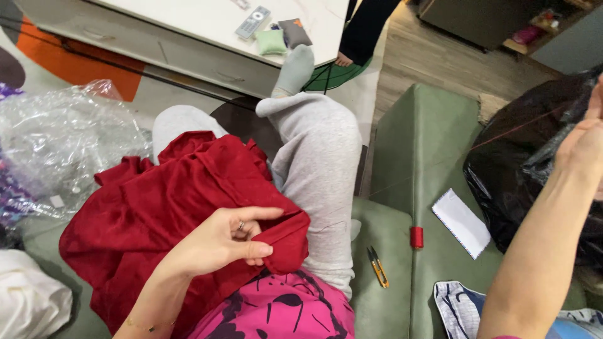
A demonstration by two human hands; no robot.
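A dark red cloth (163,207) lies bunched on my lap, over grey trousers. My left hand (232,242) pinches a folded edge of the red cloth near my right thigh. My right hand (584,135) is raised high at the right edge of the view, fingers pinched together, pulling a thin red thread (502,135) taut up from the cloth. What sits between those fingers is too small to see. A red thread spool (416,237) stands on the green sofa seat (427,157), next to small yellow-handled snips (377,266).
A white paper slip (461,223) lies on the sofa beside a black plastic bag (534,163). Crumpled clear plastic (63,144) sits at the left. A white low table (207,25) with a remote and small pouches stands ahead; another person's foot shows beyond it.
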